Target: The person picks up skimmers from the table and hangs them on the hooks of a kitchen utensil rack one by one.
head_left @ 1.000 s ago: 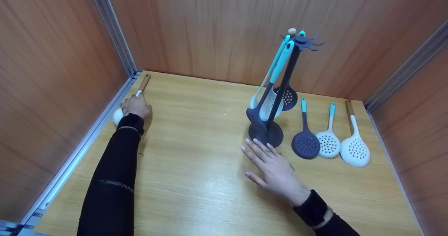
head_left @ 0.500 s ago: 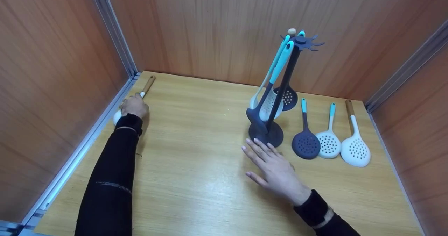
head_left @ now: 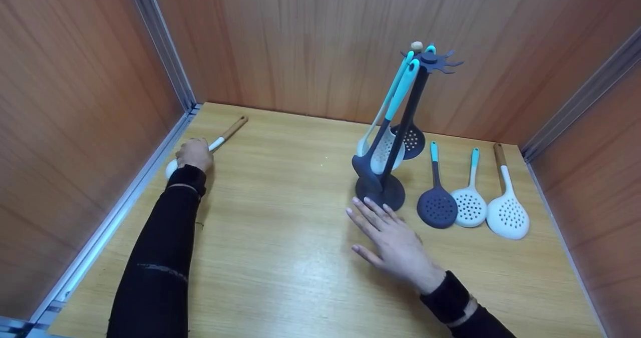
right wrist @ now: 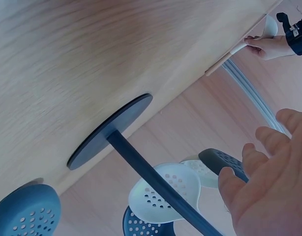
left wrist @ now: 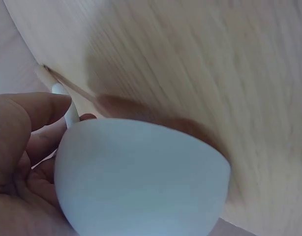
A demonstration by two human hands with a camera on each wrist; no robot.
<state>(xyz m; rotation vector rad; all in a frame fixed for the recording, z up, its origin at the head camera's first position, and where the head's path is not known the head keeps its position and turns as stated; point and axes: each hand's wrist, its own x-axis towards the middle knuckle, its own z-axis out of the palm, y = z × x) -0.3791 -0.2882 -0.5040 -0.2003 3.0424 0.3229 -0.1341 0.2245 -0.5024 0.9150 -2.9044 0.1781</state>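
A white ladle with a wooden handle is at the far left of the table in the head view. My left hand pinches its neck near the bowl, thumb and fingers on either side, as the left wrist view shows. The handle points to the back right. My right hand is spread with straight fingers, just in front of the round base of a dark utensil stand. Nothing is held in it. Whether its fingertips touch the base, I cannot tell.
On the stand hang a dark ladle, a white skimmer, a dark skimmer and other utensils. To its right lie a dark skimmer, a turquoise-handled white skimmer and a wooden-handled one. Wooden walls enclose the table.
The ladle's handle has swung clockwise, its end moving to the right, while my left hand stays near the same spot. My right hand and the stand have hardly moved.
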